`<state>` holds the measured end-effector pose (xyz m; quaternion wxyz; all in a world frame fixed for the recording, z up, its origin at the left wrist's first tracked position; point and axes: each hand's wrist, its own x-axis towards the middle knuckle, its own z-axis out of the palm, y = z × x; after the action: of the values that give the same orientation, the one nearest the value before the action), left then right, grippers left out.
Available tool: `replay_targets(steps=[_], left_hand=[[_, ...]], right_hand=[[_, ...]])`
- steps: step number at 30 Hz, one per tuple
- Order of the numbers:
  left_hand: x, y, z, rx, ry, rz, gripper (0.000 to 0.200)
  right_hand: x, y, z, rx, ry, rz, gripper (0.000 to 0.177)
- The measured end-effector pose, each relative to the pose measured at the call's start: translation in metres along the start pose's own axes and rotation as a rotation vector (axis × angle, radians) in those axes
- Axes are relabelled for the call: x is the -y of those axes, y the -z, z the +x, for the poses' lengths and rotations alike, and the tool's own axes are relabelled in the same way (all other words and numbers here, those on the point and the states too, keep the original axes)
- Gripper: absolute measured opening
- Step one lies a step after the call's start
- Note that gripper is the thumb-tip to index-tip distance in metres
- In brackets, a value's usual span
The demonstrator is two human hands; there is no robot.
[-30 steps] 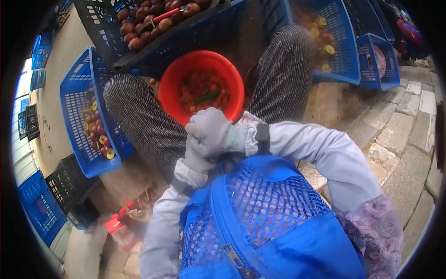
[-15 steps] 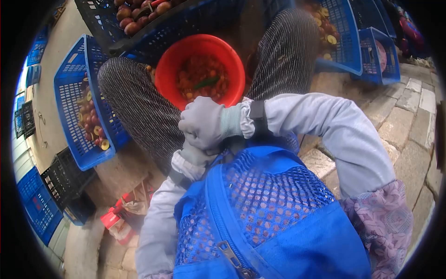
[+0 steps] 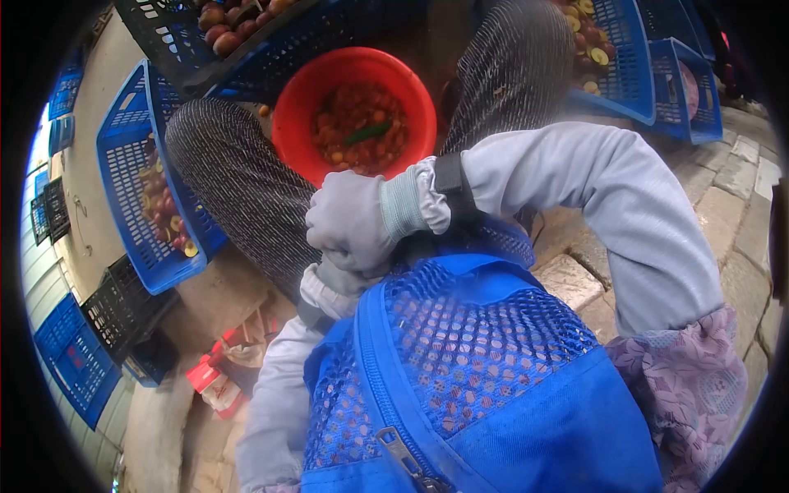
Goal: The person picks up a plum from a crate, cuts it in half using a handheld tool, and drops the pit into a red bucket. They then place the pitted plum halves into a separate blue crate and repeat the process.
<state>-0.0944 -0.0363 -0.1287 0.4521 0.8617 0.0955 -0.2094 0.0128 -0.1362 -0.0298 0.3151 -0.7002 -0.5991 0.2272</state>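
My right hand (image 3: 352, 215), in a pale grey glove, is closed with its fingers curled under. It rests over my left hand (image 3: 343, 278), also gloved, whose fingers are hidden beneath it. What lies between the two hands cannot be made out. Both are held close to the top of a blue mesh bag (image 3: 493, 329) with a zip, which covers my front. Just beyond my hands, between my knees, sits a red basin (image 3: 288, 123) holding reddish fruit pieces (image 3: 345, 107). On the pieces lies a long green object (image 3: 368, 132).
A dark crate (image 3: 168, 37) of whole plums (image 3: 222, 37) stands beyond the basin. Blue crates with cut plums stand at the left (image 3: 123, 156) and right (image 3: 629, 78). A red-and-white packet (image 3: 215, 388) lies on the floor at lower left, near stacked crates (image 3: 123, 308).
The view has shifted slightly. My right forearm and elbow sit a little higher and further right; my hands stay together, and the red object on the plums in the far crate is out of view.
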Motion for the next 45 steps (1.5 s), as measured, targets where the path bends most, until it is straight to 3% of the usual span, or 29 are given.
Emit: replay_targets(steps=[21,25,27,30,34,35,37,40,42,44,45], left_hand=[[0.011,-0.007,-0.006,0.017,0.106,-0.068,0.049],[0.003,0.004,-0.014,0.055,0.206,-0.331,0.049],[-0.007,0.015,-0.019,0.117,0.295,-0.705,0.049],[-0.032,0.037,-0.027,0.282,0.394,-1.342,0.049],[-0.064,0.053,-0.02,0.525,0.356,-1.879,0.049],[-0.078,0.058,-0.015,0.493,0.389,-1.83,0.049],[-0.12,0.07,-0.003,0.317,0.526,-1.55,0.052],[-0.114,0.063,0.003,0.371,0.293,-1.633,0.042],[-0.111,0.051,0.003,-0.03,0.002,-0.996,0.038],[-0.114,0.048,0.004,-0.208,-0.075,-0.869,0.032],[-0.121,0.052,0.002,-0.191,-0.017,-1.07,0.03]], right_hand=[[0.021,0.039,0.001,0.304,0.28,-0.012,0.018],[0.023,0.03,0.003,0.271,0.312,-0.095,0.019],[0.024,0.032,0.003,0.301,0.322,-0.128,0.019],[0.016,0.032,-0.006,0.103,0.221,-0.002,0.016],[-0.006,0.015,-0.019,-0.641,-0.113,0.362,0.012],[-0.002,0.019,-0.023,-0.641,-0.339,0.655,0.014],[-0.009,0.021,-0.027,-0.693,-0.438,0.874,0.017],[-0.014,0.016,-0.026,-0.815,-0.471,1.049,0.024],[-0.014,0.012,-0.024,-0.879,-0.453,1.108,0.024],[-0.013,0.013,-0.02,-0.907,-0.439,1.107,0.025],[-0.012,0.012,-0.019,-0.904,-0.447,1.028,0.025]])
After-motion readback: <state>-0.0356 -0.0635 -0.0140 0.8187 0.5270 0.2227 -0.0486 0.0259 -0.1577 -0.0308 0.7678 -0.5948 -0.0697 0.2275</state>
